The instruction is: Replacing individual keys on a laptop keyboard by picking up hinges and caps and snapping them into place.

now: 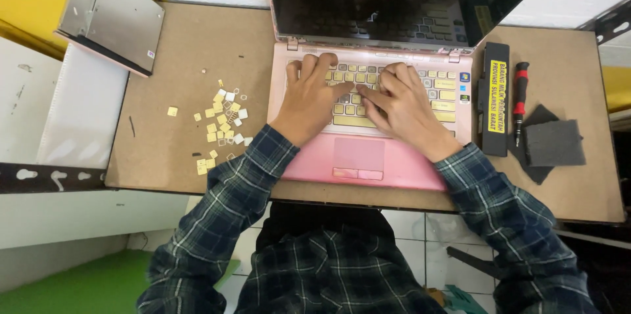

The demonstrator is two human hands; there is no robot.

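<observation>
Laptop [368,156], pink, lid open and screen dark, lies at the middle of a brown board [177,58]. Left hand [307,98] rests palm down on the left half of the keyboard [447,97], fingers slightly spread and curled, gripping nothing. Right hand [402,105] lies on the middle of the keyboard, fingers drawn together and bent, tips pressed to the keys beside the left hand; whether a key is pinched cannot be told. Loose keycaps [223,123], yellowish and white, lie scattered on the board left of the laptop, near the left forearm. A metal drive [112,17] overhangs the far left corner. Just right of the laptop lies a black battery [494,98] with a yellow label, then a red-and-black screwdriver [520,100] and a grey foam pad [553,143].
</observation>
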